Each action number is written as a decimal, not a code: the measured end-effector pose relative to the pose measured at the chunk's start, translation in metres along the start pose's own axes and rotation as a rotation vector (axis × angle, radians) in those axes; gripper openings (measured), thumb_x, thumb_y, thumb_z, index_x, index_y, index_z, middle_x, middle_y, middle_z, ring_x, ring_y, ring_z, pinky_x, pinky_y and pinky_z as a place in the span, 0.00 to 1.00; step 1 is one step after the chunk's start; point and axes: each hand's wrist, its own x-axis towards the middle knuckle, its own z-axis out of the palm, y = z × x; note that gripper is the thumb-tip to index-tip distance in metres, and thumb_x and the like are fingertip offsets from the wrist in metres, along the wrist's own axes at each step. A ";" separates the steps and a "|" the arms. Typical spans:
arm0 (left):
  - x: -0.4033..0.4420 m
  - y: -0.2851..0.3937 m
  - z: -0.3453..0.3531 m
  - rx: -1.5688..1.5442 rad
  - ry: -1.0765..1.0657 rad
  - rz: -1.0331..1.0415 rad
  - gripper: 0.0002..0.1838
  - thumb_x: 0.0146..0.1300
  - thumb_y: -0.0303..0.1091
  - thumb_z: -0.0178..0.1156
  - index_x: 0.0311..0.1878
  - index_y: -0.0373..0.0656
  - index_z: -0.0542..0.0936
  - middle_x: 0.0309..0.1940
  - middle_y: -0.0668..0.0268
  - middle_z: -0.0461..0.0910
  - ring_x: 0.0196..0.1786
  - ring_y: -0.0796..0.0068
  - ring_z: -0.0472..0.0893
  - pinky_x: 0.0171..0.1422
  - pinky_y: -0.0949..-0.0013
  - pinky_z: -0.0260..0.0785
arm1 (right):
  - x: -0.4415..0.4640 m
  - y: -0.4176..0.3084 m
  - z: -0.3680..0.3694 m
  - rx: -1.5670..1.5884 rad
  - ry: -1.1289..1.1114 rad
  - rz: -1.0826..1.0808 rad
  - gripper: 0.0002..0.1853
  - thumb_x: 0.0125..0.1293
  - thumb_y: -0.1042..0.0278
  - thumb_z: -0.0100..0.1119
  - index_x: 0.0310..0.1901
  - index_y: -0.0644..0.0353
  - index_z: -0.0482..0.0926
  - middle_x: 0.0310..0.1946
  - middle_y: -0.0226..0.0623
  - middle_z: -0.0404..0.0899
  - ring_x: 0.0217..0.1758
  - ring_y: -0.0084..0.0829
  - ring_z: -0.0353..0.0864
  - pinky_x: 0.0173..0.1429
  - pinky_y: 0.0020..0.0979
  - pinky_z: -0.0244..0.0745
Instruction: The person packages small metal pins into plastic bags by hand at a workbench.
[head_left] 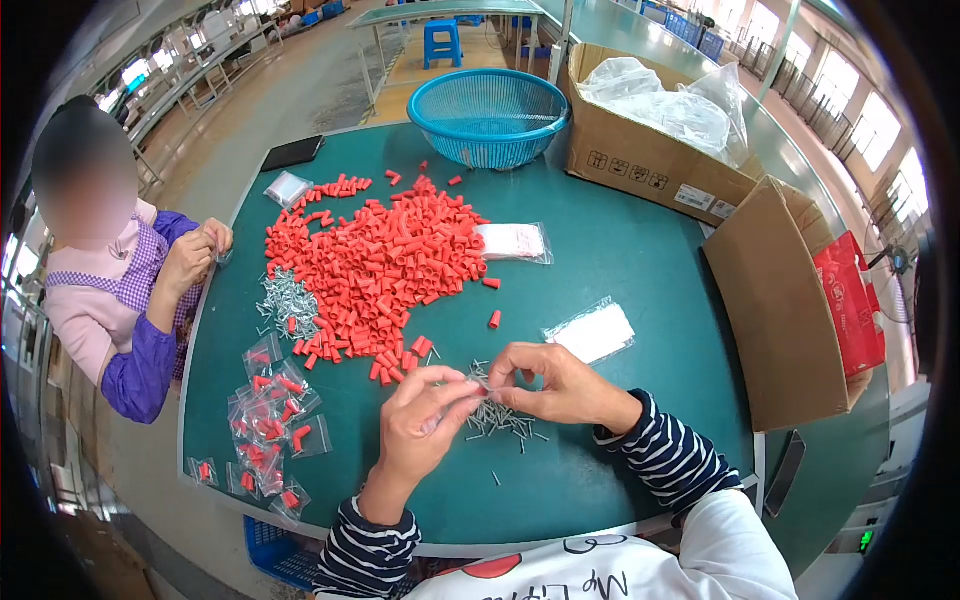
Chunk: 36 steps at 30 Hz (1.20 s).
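Observation:
My left hand (425, 420) is closed on a small transparent plastic bag (432, 424), mostly hidden by the fingers. Thumb and fingers of my right hand (560, 385) pinch at the bag's edge, where the two hands meet. Just below and behind them lies a loose pile of metal screws (505, 420) on the green table (620, 470). Beyond my left hand spreads a large heap of red plastic sleeves (390, 250). Left of it, filled bags with red pieces (265, 430) are piled. A stack of flat bags (592, 330) rests past my right hand.
A second screw pile (288, 300) sits near a co-worker (120, 270) at the left edge, whose hands are together. At the back stand a blue basket (488, 120) and a carton with plastic (640, 150). Another carton (770, 320) stands right. More packed bags (515, 242) lie beside the red heap.

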 end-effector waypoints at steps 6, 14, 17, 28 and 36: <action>-0.001 -0.002 -0.002 -0.013 -0.082 0.005 0.13 0.54 0.17 0.67 0.44 0.37 0.79 0.38 0.63 0.80 0.32 0.83 0.76 0.32 0.80 0.66 | -0.004 0.006 0.002 -0.001 0.010 -0.061 0.05 0.62 0.74 0.61 0.37 0.64 0.78 0.32 0.34 0.82 0.36 0.26 0.80 0.44 0.29 0.73; -0.003 0.005 -0.002 -0.453 0.023 -0.263 0.18 0.57 0.18 0.66 0.51 0.36 0.74 0.34 0.63 0.81 0.32 0.85 0.76 0.35 0.81 0.66 | -0.006 0.006 0.008 0.104 0.097 -0.089 0.06 0.63 0.69 0.64 0.38 0.61 0.81 0.32 0.32 0.82 0.36 0.26 0.80 0.43 0.28 0.73; 0.000 0.013 -0.004 -0.481 0.064 -0.328 0.17 0.57 0.19 0.66 0.49 0.36 0.75 0.34 0.63 0.82 0.33 0.85 0.77 0.36 0.81 0.67 | -0.006 0.003 0.007 0.107 0.124 -0.067 0.06 0.63 0.68 0.64 0.37 0.61 0.81 0.32 0.32 0.82 0.36 0.26 0.80 0.42 0.28 0.74; 0.000 0.003 -0.003 -0.248 -0.017 -0.138 0.12 0.60 0.23 0.65 0.48 0.35 0.81 0.35 0.67 0.80 0.33 0.83 0.76 0.38 0.78 0.69 | 0.000 -0.003 0.010 -0.017 0.115 -0.165 0.04 0.60 0.74 0.63 0.35 0.64 0.80 0.31 0.38 0.81 0.35 0.32 0.81 0.41 0.31 0.75; -0.004 0.004 0.004 -0.447 0.013 -0.315 0.07 0.63 0.29 0.64 0.37 0.35 0.80 0.32 0.68 0.77 0.34 0.81 0.76 0.37 0.77 0.69 | 0.001 -0.019 0.012 -0.088 0.074 -0.012 0.02 0.62 0.75 0.61 0.36 0.62 0.80 0.30 0.33 0.82 0.31 0.24 0.78 0.37 0.26 0.72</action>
